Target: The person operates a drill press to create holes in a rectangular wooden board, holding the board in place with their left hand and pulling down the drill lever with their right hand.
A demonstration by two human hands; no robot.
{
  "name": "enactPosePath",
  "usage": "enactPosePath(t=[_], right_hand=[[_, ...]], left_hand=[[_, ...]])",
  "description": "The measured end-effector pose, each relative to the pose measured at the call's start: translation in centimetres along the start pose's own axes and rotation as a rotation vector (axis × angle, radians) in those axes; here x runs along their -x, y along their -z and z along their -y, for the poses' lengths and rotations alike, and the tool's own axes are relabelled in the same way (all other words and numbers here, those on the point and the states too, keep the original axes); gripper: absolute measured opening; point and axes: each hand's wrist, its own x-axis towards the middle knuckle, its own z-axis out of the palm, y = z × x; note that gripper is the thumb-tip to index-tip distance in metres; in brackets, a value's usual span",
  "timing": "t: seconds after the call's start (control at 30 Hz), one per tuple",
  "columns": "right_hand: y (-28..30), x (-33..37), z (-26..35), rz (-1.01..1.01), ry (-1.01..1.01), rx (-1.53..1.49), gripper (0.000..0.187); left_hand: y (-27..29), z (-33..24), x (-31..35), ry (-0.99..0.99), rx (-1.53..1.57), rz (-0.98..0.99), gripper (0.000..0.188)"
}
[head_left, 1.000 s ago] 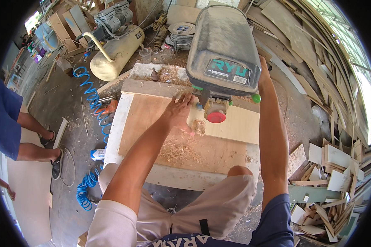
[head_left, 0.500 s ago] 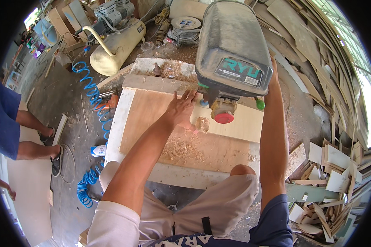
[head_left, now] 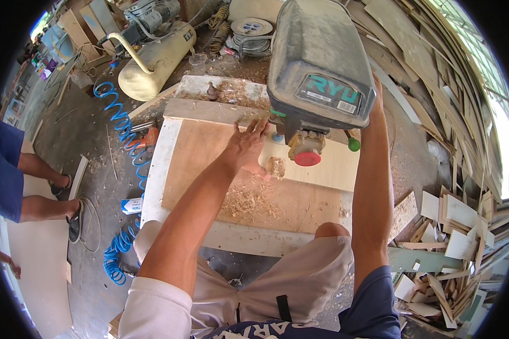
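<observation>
My left hand [head_left: 247,148] lies with fingers spread on a pale wooden board [head_left: 325,161], pressing near its left end. Just beside the thumb is a round recess [head_left: 276,166] in the board with shavings about it. Over the board hangs the dusty dark head of a drill press [head_left: 316,62], with a red round knob [head_left: 307,159] and a green ball-ended lever [head_left: 353,144] below. My right hand [head_left: 377,99] reaches up along the right side of the drill press head, which hides its fingers. What it grips cannot be seen.
Wood shavings [head_left: 249,202] cover a larger plywood sheet [head_left: 198,169] under the board. A blue coiled hose [head_left: 119,116] and a cream air compressor tank [head_left: 158,62] stand left. Another person's legs [head_left: 45,206] show far left. Wood offcuts [head_left: 435,282] pile up right.
The whole view has shifted slightly to the left. Both hands keep about the same places, the left one still flat on the board.
</observation>
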Motion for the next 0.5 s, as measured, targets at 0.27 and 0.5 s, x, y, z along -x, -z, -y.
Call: enactPosePath(t=[0.27,0.5], right_hand=[[-2.5,1.2,1.3,-0.146,-0.05,0.042,0.03],[-2.3,1.1,1.0,-0.203,0.006,0.101,0.029]], left_hand=[[0.1,0.3,0.1,0.018,0.012,0.039,0.151],[0.2,0.1,-0.1,0.021,0.015,0.069,0.152]])
